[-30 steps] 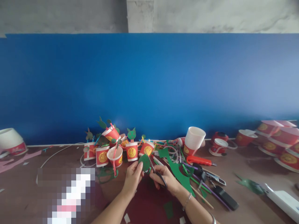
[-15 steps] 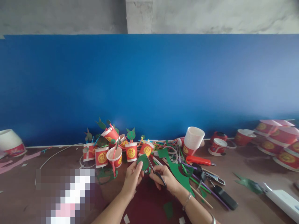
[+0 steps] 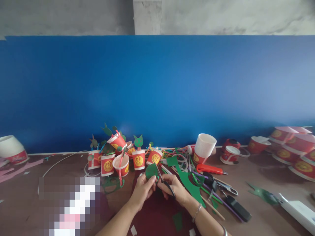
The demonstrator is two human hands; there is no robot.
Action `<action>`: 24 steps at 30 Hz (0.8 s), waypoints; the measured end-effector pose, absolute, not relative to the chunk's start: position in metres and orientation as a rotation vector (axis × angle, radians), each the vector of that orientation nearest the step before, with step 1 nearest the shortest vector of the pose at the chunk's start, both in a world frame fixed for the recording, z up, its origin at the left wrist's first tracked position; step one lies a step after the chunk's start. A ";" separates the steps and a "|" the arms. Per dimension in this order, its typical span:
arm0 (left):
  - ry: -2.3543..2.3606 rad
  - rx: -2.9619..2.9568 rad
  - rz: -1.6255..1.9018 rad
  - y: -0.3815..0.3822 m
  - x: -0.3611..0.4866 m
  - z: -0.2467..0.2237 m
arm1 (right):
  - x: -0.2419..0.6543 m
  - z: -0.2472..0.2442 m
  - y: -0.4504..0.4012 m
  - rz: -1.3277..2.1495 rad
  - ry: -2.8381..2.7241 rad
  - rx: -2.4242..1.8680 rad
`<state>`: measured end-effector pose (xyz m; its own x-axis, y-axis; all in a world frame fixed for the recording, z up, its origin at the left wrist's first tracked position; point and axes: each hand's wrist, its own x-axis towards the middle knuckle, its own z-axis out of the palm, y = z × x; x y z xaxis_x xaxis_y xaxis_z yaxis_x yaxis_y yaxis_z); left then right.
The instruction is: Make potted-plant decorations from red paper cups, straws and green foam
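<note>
My left hand (image 3: 144, 188) pinches a rounded piece of green paper (image 3: 151, 170) between thumb and fingers. Close beside it, my right hand (image 3: 173, 188) is closed around the dark handles of a pair of scissors (image 3: 167, 186). The blades point up and to the left, along the right edge of the green piece; whether they are cutting into it I cannot tell. Just beyond my hands stand red-and-white paper cups, one (image 3: 139, 160) with a green animal-head cutout (image 3: 138, 142) on top. A long green paper offcut (image 3: 188, 182) lies right of my right hand.
A stack of paper cups (image 3: 204, 147) stands at the back, behind a red-handled cutter (image 3: 210, 169). Straws, sticks and a black key fob (image 3: 236, 208) lie to the right. More cups (image 3: 304, 167) are piled far right. A blue panel (image 3: 157, 91) rises behind the table.
My left thumb has shifted lower and to the right on the green paper piece, which now shows more of its face and sits turned slightly. The scissors have barely moved.
</note>
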<state>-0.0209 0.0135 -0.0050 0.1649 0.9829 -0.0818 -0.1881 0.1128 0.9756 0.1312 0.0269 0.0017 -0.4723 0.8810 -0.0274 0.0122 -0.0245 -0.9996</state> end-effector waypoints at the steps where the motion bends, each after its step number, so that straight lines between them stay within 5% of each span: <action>1: 0.995 1.056 1.109 0.014 -0.021 -0.005 | 0.132 0.001 0.027 1.579 -1.557 -0.964; 24: 0.988 1.021 1.149 0.015 -0.023 -0.007 | 0.134 -0.001 0.028 1.610 -1.535 -0.951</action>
